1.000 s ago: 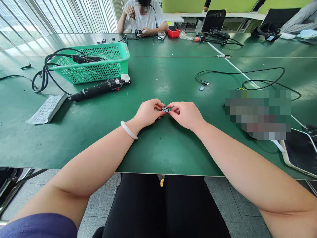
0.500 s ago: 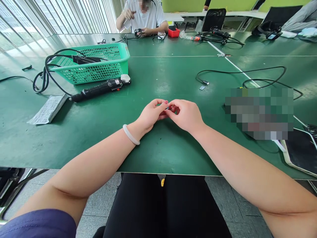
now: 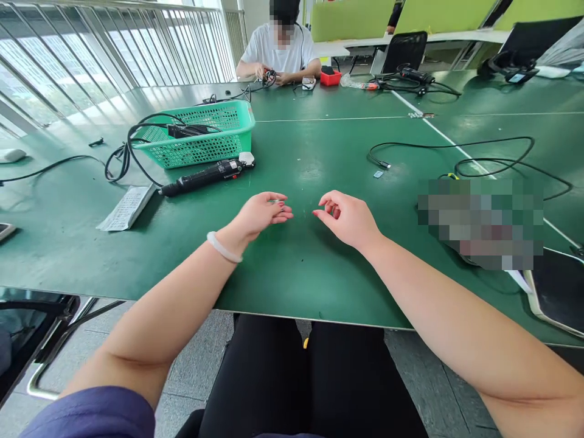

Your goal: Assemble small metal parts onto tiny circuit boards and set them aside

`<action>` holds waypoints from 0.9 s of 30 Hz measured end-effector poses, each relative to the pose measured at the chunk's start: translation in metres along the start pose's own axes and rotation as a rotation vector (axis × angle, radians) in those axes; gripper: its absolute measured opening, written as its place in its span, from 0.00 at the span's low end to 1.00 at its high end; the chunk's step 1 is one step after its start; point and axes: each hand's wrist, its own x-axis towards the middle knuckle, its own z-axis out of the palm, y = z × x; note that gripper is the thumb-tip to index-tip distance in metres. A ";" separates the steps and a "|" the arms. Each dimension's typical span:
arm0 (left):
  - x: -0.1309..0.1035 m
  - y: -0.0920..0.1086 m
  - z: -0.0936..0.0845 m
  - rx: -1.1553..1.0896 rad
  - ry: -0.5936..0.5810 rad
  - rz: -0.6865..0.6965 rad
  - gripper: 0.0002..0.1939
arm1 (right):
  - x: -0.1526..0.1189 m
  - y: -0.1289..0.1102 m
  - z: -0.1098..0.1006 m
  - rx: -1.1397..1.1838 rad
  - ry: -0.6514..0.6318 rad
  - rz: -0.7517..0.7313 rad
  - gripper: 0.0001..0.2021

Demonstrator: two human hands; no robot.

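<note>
My left hand (image 3: 263,214), with a white band on its wrist, hovers over the green table (image 3: 301,280). Its fingers are stretched forward and the thumb lies over them. Something tiny and shiny shows among these fingers, too small to name. To its right, my right hand (image 3: 347,218) is apart from it, fingers curled and a gap between thumb and index finger. Nothing shows in that gap. The nearest thing to my left hand is a black electric screwdriver (image 3: 205,177), lying on the table in front of a green plastic basket (image 3: 201,149).
A folded printed paper (image 3: 125,208) lies left. On the right are a black cable (image 3: 456,145), a small pale chip (image 3: 378,174), a blurred-out object (image 3: 483,225) and a tablet-like device (image 3: 559,286). Across the table sits a person in white (image 3: 285,52) beside a red box (image 3: 330,78).
My hands were together, fingertips meeting at a small metallic bit; now they have drawn apart. The view has turned left and up. Across the table, the person's raised hand has come down.
</note>
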 end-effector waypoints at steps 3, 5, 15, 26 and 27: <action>-0.013 -0.005 -0.051 0.331 0.120 0.065 0.08 | 0.001 0.001 -0.002 0.032 -0.016 0.016 0.06; -0.024 -0.012 -0.086 0.569 0.248 0.088 0.12 | 0.002 0.002 -0.003 0.046 -0.021 0.019 0.05; -0.067 -0.027 -0.145 1.266 0.395 0.061 0.19 | 0.003 0.005 -0.001 0.052 -0.044 0.041 0.06; -0.063 -0.027 -0.147 1.166 0.422 0.049 0.13 | 0.003 0.004 -0.003 0.060 -0.067 0.062 0.09; -0.063 -0.027 -0.146 1.160 0.421 0.032 0.13 | 0.003 0.004 -0.003 0.062 -0.070 0.066 0.09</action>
